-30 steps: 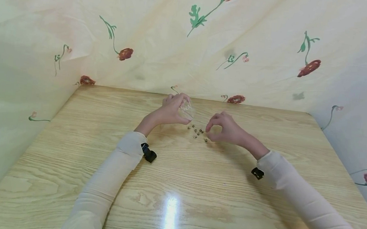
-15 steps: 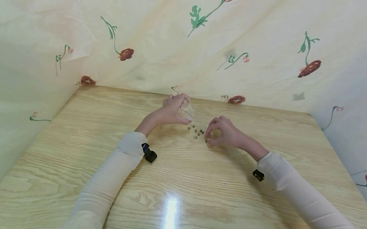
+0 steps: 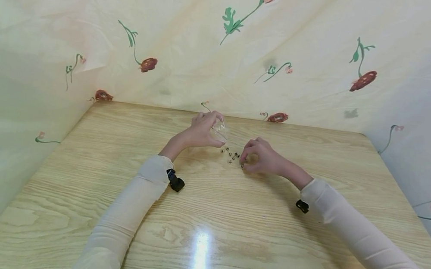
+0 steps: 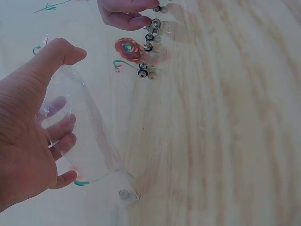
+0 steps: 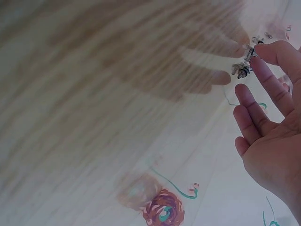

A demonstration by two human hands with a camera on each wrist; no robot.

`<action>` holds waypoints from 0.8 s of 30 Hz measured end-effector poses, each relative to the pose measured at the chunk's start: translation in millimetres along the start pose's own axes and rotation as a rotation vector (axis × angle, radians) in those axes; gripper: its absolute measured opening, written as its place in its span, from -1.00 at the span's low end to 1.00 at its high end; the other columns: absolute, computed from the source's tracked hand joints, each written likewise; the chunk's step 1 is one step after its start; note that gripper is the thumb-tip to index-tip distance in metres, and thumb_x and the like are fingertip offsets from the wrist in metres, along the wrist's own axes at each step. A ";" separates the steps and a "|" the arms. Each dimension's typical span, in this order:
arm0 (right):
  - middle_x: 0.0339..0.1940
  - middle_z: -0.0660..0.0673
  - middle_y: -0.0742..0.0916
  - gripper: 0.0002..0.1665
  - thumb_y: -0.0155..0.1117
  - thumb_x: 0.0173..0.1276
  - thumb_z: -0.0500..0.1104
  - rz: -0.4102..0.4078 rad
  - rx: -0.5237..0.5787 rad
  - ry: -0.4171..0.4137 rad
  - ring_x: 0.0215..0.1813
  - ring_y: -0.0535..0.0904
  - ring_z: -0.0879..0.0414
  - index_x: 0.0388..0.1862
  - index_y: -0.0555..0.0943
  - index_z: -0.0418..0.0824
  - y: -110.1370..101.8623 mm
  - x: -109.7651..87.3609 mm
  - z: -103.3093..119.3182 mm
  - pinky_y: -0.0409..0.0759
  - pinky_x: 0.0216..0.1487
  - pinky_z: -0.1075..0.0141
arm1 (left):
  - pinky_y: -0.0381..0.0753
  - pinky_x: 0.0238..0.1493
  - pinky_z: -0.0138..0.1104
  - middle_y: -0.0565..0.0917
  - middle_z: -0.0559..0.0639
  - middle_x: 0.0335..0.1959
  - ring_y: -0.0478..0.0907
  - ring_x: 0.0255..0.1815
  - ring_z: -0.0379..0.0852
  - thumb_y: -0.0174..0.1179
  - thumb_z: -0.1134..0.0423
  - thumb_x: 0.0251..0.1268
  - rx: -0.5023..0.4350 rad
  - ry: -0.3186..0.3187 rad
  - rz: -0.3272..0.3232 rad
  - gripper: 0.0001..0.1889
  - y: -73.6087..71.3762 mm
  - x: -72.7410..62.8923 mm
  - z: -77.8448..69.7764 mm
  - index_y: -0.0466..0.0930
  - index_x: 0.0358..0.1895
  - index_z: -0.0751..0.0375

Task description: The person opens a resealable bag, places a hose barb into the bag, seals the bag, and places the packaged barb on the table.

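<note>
My left hand [image 3: 203,130] holds a clear plastic bag [image 4: 91,127] between thumb and fingers, its mouth spread wide. One small round piece [image 4: 124,194] shows at the bag's lower corner. To the right of the bag, several small metal fittings [image 3: 230,154] with dark rings lie loosely scattered on the table. At the near right of this group, my right hand [image 3: 262,156] pinches one fitting [image 5: 249,52] between thumb and index finger, close to the tabletop. The other fingers of that hand are loosely bent in the right wrist view.
The glossy wood-grain table [image 3: 209,203] reflects the hands and the cloth. A pale cloth with red flowers [image 3: 193,41] hangs behind its far edge and along both sides. A black strap [image 3: 175,180] sits at the left wrist, another strap [image 3: 302,205] at the right.
My right hand has come down slightly toward the nearest fitting, and its thumb and index finger have closed there. The left hand stays in place with the bag.
</note>
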State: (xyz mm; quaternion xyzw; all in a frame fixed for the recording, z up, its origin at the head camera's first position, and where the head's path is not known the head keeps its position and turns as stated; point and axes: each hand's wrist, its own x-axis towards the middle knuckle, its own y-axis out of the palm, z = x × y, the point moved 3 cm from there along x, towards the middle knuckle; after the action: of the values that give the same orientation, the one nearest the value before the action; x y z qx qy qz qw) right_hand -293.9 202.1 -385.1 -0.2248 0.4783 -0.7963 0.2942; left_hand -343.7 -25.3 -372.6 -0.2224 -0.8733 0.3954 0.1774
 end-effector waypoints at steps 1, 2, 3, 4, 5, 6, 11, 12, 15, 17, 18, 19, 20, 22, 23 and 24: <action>-0.14 -0.13 0.72 -0.84 0.50 0.07 -0.30 0.001 -0.001 0.001 -0.04 0.39 -0.06 -0.36 0.77 -0.09 0.2 0.1 0.1 0.22 0.02 0.07 | 0.07 0.36 0.08 0.49 0.12 0.15 0.24 0.22 0.13 0.50 0.07 0.07 -0.002 0.000 0.000 -0.21 0.0 -0.2 -0.1 0.32 0.35 0.19; -0.13 -0.14 0.72 -0.84 0.49 0.07 -0.30 0.001 0.000 0.003 -0.05 0.39 -0.06 -0.36 0.77 -0.09 0.2 0.0 0.3 0.23 0.01 0.06 | 0.07 0.36 0.08 0.49 0.12 0.15 0.24 0.22 0.13 0.50 0.07 0.07 -0.001 0.001 0.000 -0.21 0.0 -0.2 -0.1 0.32 0.35 0.19; -0.13 -0.15 0.72 -0.85 0.49 0.08 -0.30 0.000 -0.002 0.002 -0.06 0.39 -0.06 -0.36 0.77 -0.09 0.3 0.0 0.3 0.25 0.00 0.06 | 0.07 0.36 0.08 0.49 0.12 0.16 0.25 0.22 0.13 0.50 0.06 0.07 0.000 0.002 0.000 -0.21 0.0 -0.1 0.0 0.32 0.35 0.19; -0.12 -0.15 0.71 -0.85 0.49 0.08 -0.30 -0.001 -0.005 0.001 -0.06 0.39 -0.06 -0.36 0.77 -0.09 0.6 0.0 0.4 0.25 -0.01 0.06 | 0.07 0.36 0.08 0.49 0.12 0.16 0.25 0.22 0.13 0.49 0.06 0.07 0.001 0.004 0.000 -0.21 -0.1 -0.1 0.0 0.32 0.34 0.19; -0.12 -0.16 0.71 -0.85 0.50 0.09 -0.30 -0.002 -0.005 0.002 -0.07 0.39 -0.05 -0.36 0.77 -0.09 0.7 -0.1 0.4 0.26 -0.01 0.06 | 0.07 0.36 0.09 0.49 0.13 0.15 0.25 0.22 0.14 0.49 0.06 0.07 0.000 0.005 -0.001 -0.22 0.0 0.0 0.3 0.32 0.34 0.18; -0.12 -0.16 0.71 -0.86 0.50 0.09 -0.30 -0.003 -0.007 0.001 -0.07 0.39 -0.05 -0.37 0.77 -0.09 1.1 0.0 0.4 0.26 -0.01 0.07 | 0.07 0.36 0.09 0.49 0.13 0.15 0.25 0.22 0.14 0.49 0.06 0.08 0.000 0.006 -0.002 -0.23 0.1 0.0 0.6 0.33 0.34 0.18; -0.13 -0.15 0.70 -0.86 0.51 0.09 -0.30 -0.012 -0.007 -0.002 -0.08 0.39 -0.04 -0.39 0.76 -0.09 1.8 0.0 0.7 0.25 -0.03 0.10 | 0.07 0.36 0.09 0.49 0.13 0.15 0.25 0.23 0.14 0.49 0.06 0.08 -0.003 0.009 -0.004 -0.24 0.5 0.7 1.8 0.33 0.33 0.17; -0.14 -0.15 0.70 -0.87 0.51 0.09 -0.30 -0.015 -0.009 -0.005 -0.09 0.39 -0.04 -0.40 0.76 -0.09 1.9 0.1 0.5 0.25 -0.03 0.11 | 0.07 0.36 0.09 0.48 0.13 0.16 0.25 0.23 0.14 0.49 0.06 0.07 -0.003 0.009 -0.004 -0.24 0.5 0.6 1.8 0.33 0.32 0.16; -0.15 -0.16 0.70 -0.88 0.50 0.08 -0.30 -0.020 -0.017 -0.014 -0.10 0.39 -0.03 -0.41 0.75 -0.10 2.5 0.4 -0.1 0.24 -0.05 0.14 | 0.08 0.35 0.09 0.48 0.14 0.17 0.25 0.22 0.14 0.49 0.05 0.07 -0.004 0.007 -0.004 -0.24 0.6 0.2 1.5 0.32 0.32 0.14; -0.16 -0.16 0.70 -0.89 0.49 0.08 -0.30 -0.021 -0.020 -0.020 -0.11 0.39 -0.03 -0.42 0.75 -0.11 2.7 0.7 -0.5 0.23 -0.05 0.15 | 0.08 0.35 0.08 0.48 0.14 0.18 0.25 0.22 0.13 0.49 0.05 0.08 -0.004 0.004 -0.002 -0.24 0.6 -0.2 1.3 0.32 0.32 0.13; -0.16 -0.16 0.70 -0.89 0.49 0.08 -0.30 -0.022 -0.021 -0.023 -0.12 0.39 -0.03 -0.42 0.74 -0.12 2.7 0.8 -0.7 0.23 -0.06 0.16 | 0.08 0.35 0.09 0.48 0.14 0.18 0.25 0.23 0.13 0.49 0.05 0.08 -0.004 0.004 -0.001 -0.24 0.6 -0.2 1.2 0.32 0.32 0.13; -0.17 -0.16 0.70 -0.90 0.48 0.08 -0.30 -0.022 -0.019 -0.025 -0.12 0.39 -0.03 -0.42 0.74 -0.12 2.4 0.8 -0.4 0.22 -0.06 0.16 | 0.08 0.35 0.09 0.48 0.14 0.18 0.25 0.23 0.13 0.49 0.04 0.09 -0.002 0.002 0.000 -0.24 0.6 -0.2 1.3 0.32 0.32 0.13; -0.17 -0.16 0.70 -0.90 0.48 0.08 -0.30 -0.023 -0.018 -0.029 -0.12 0.39 -0.03 -0.42 0.74 -0.13 2.3 0.8 -0.2 0.22 -0.06 0.17 | 0.08 0.35 0.09 0.48 0.14 0.18 0.25 0.23 0.13 0.49 0.04 0.09 -0.001 0.001 0.001 -0.24 0.6 -0.1 1.3 0.31 0.32 0.13; -0.18 -0.15 0.70 -0.90 0.47 0.07 -0.30 -0.025 -0.017 -0.034 -0.13 0.39 -0.02 -0.43 0.74 -0.13 1.8 0.7 0.4 0.22 -0.07 0.18 | 0.07 0.36 0.09 0.48 0.14 0.17 0.24 0.23 0.13 0.48 0.04 0.09 0.002 -0.001 0.003 -0.24 0.5 -0.1 1.1 0.31 0.32 0.12; -0.19 -0.15 0.70 -0.90 0.47 0.07 -0.30 -0.027 -0.015 -0.038 -0.13 0.39 -0.03 -0.43 0.74 -0.14 1.8 0.8 0.6 0.22 -0.07 0.18 | 0.07 0.36 0.09 0.48 0.14 0.17 0.24 0.23 0.13 0.48 0.04 0.09 0.004 -0.002 0.004 -0.25 0.4 -0.2 0.8 0.31 0.32 0.12; -0.19 -0.15 0.70 -0.90 0.47 0.06 -0.31 -0.028 -0.015 -0.040 -0.13 0.39 -0.02 -0.43 0.73 -0.14 1.8 0.8 0.5 0.21 -0.07 0.18 | 0.07 0.36 0.09 0.48 0.13 0.17 0.24 0.23 0.14 0.48 0.04 0.09 0.005 -0.004 0.004 -0.25 0.4 -0.3 0.7 0.31 0.32 0.12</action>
State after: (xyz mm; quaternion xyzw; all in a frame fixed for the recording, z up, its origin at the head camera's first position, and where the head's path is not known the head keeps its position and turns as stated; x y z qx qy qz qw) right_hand -293.7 200.5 -386.5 -0.2495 0.4750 -0.7922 0.2909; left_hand -343.6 -25.6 -373.4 -0.2232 -0.8722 0.3983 0.1755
